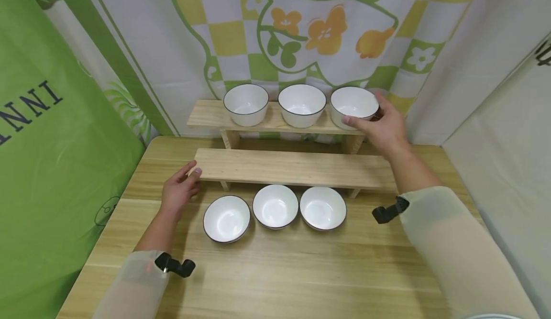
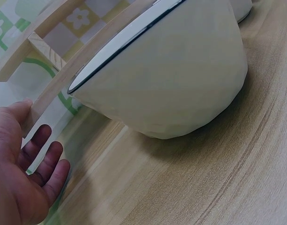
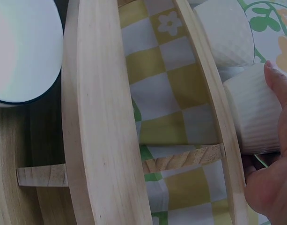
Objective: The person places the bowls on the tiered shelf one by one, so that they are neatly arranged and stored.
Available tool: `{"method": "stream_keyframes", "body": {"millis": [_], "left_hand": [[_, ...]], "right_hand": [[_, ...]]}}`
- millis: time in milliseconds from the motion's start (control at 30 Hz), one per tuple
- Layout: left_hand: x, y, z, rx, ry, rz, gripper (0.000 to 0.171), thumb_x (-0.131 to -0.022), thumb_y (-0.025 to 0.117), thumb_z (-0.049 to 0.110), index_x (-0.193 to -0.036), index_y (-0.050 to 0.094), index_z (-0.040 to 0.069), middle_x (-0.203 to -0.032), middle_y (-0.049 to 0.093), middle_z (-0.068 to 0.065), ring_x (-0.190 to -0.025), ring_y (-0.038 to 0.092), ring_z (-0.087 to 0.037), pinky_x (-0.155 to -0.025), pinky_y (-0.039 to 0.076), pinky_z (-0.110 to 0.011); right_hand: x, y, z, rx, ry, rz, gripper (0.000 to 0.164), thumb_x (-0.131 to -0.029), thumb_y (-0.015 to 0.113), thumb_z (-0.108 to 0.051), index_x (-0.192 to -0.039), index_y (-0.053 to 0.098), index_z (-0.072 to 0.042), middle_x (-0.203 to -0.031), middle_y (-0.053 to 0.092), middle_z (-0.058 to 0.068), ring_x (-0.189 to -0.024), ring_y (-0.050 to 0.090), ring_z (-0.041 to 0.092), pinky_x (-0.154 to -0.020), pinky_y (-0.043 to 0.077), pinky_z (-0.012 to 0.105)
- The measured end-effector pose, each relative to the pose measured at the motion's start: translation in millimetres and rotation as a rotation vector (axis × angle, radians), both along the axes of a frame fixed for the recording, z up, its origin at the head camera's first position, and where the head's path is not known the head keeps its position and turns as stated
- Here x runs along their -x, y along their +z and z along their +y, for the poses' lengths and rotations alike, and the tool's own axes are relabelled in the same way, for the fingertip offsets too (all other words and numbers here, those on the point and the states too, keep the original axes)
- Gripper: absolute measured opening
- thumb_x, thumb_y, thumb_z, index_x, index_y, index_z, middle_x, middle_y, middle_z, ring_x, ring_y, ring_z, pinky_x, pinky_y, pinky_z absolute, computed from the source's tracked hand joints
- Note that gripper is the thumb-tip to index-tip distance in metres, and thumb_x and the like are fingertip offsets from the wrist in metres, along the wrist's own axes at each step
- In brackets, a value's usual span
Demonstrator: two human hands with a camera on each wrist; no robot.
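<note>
My right hand (image 1: 387,127) grips the rightmost white bowl (image 1: 354,101) on the upper shelf, thumb at the front of its dark rim and fingers round its far right side. In the right wrist view, its ribbed outer wall (image 3: 255,110) stands on the upper board. At the left end of the lower wooden shelf (image 1: 292,167), my left hand (image 1: 178,190) pinches the board; in the left wrist view its thumb lies on the board's edge and the other fingers hang loosely curled. Two similar bowls, one left (image 1: 246,104) and one middle (image 1: 302,104), share the upper shelf.
On the table (image 1: 275,280) before the two-step wooden stand are three more bowls: left (image 1: 226,218), middle (image 1: 275,206) and right (image 1: 323,208). A patterned curtain (image 1: 232,37) hangs behind; a green cloth (image 1: 51,156) borders the left side.
</note>
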State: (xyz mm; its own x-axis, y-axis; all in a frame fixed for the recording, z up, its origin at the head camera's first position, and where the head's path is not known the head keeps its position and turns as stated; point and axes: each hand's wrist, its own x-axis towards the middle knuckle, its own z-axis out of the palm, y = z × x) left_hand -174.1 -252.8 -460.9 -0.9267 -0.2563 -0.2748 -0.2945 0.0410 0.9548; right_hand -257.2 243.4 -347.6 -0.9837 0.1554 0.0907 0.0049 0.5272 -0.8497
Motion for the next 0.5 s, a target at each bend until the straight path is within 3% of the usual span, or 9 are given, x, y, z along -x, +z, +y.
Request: {"method": "stream_keyframes", "body": {"millis": [133, 300, 500], "left_hand": [[2.3, -4.0, -2, -0.004, 0.005, -0.007, 0.056, -0.100, 0.072, 0.030, -0.152, 0.054, 0.017, -0.138, 0.058, -0.016, -0.110, 0.069, -0.026, -0.100, 0.055, -0.042], [8.5, -21.6, -10, 0.006, 0.017, 0.006, 0.059, -0.098, 0.073, 0.037, -0.152, 0.055, 0.022, -0.135, 0.059, -0.012, -0.109, 0.069, -0.024, -0.097, 0.057, -0.040], [11.1, -34.6, -12, 0.014, 0.024, 0.025, 0.062, -0.095, 0.076, 0.044, -0.151, 0.057, 0.025, -0.135, 0.059, -0.012, -0.106, 0.069, -0.020, -0.092, 0.059, -0.034]], "right_hand": [[-0.4, -1.4, 0, -0.035, 0.003, 0.002, 0.106, -0.072, 0.090, -0.061, -0.159, 0.040, -0.027, -0.147, 0.053, 0.014, -0.127, 0.055, 0.027, -0.095, 0.050, 0.030], [-0.9, -1.9, -1, -0.064, 0.021, 0.000, 0.106, -0.073, 0.087, -0.065, -0.160, 0.036, -0.032, -0.152, 0.049, 0.014, -0.134, 0.052, 0.032, -0.104, 0.049, 0.043], [-2.9, -3.7, 3, -0.025, 0.054, 0.018, 0.099, -0.075, 0.089, -0.059, -0.157, 0.038, -0.034, -0.153, 0.047, 0.011, -0.136, 0.051, 0.031, -0.106, 0.049, 0.045]]}}
